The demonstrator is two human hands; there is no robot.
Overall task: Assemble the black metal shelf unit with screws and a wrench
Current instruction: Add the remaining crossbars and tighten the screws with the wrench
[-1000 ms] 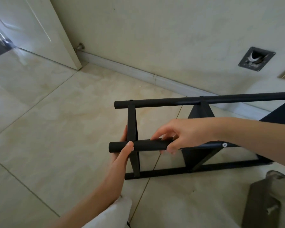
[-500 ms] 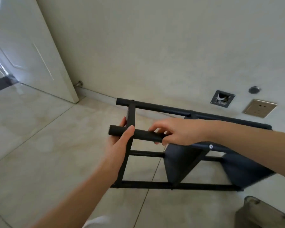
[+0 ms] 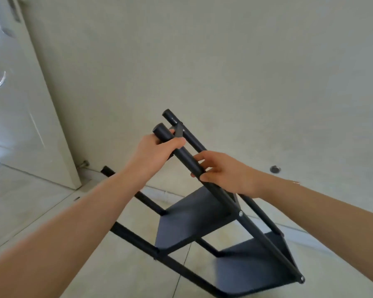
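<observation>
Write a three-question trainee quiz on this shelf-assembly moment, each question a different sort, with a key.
1. True or false: both hands grip the same black pole of the shelf unit.
2. Which hand holds nearer the pole's free end? A) left hand B) right hand
3. Fill in: a silver ___ fixes the upper shelf panel to the pole.

Key: 1 true; 2 A; 3 screw.
</observation>
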